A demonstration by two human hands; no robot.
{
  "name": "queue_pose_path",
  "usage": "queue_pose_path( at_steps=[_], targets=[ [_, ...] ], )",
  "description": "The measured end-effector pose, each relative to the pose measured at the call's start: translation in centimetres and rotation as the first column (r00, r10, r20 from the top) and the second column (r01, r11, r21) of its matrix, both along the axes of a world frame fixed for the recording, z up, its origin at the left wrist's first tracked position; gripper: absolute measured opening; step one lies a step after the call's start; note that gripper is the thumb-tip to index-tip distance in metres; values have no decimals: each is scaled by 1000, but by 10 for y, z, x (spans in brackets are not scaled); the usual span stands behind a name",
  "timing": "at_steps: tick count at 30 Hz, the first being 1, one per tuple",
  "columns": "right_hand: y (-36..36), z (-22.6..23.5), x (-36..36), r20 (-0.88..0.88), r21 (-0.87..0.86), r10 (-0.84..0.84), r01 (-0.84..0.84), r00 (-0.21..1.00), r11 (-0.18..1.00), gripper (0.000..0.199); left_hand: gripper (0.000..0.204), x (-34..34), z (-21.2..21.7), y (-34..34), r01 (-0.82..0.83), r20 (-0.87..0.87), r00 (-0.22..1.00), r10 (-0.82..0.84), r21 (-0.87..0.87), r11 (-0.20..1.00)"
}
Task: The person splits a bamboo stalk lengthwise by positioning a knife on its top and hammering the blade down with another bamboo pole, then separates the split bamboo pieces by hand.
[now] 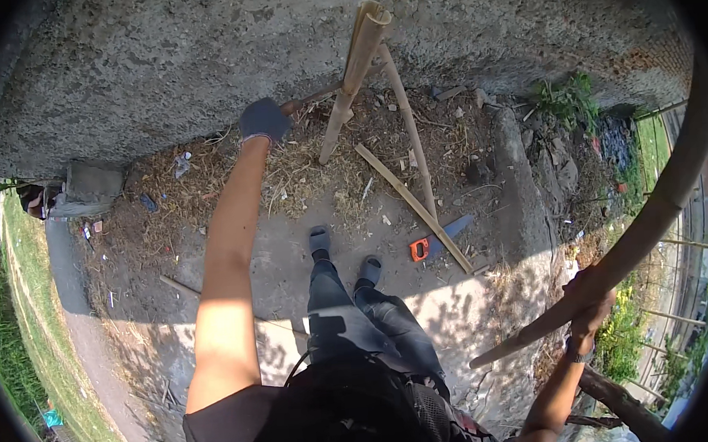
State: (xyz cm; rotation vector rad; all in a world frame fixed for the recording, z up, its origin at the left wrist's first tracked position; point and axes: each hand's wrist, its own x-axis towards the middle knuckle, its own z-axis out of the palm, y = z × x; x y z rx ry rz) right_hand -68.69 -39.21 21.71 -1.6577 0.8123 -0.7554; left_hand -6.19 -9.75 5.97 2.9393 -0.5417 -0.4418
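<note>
My left hand (265, 120), in a dark glove, reaches forward and is closed around the reddish-brown handle (301, 104) of a tool. The tool's far part meets an upright bamboo piece (352, 73) with a split top, so its head cannot be made out. On the right, my right hand (594, 303) is wrapped around a long, thick bamboo pole (650, 229). That pole slants from the upper right down to a free end near my legs. A watch (579, 351) is on my right wrist.
A thinner bamboo pole (410, 127) leans behind the split one. On the ground, a flat bamboo strip (410, 202) lies across a handsaw (420, 250) with an orange handle. A rough concrete wall (195, 60) stands ahead, with dry litter below. A low kerb (518, 185) runs at right.
</note>
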Motion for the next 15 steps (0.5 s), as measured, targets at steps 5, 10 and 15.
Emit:
queue_pose_path(
  at_steps=[5, 10, 15],
  targets=[
    [16, 125, 58, 391, 59, 340, -392, 855, 918, 80, 62, -9, -6, -6, -75, 47, 996, 79, -82, 994],
    [83, -4, 112, 54, 85, 340, -344, 939, 935, 86, 65, 1, -1, -9, -145, -26, 989, 144, -90, 985],
    [118, -170, 42, -572, 646, 636, -192, 519, 738, 55, 62, -6, -18, 0, -133, -63, 990, 127, -89, 987]
  ],
)
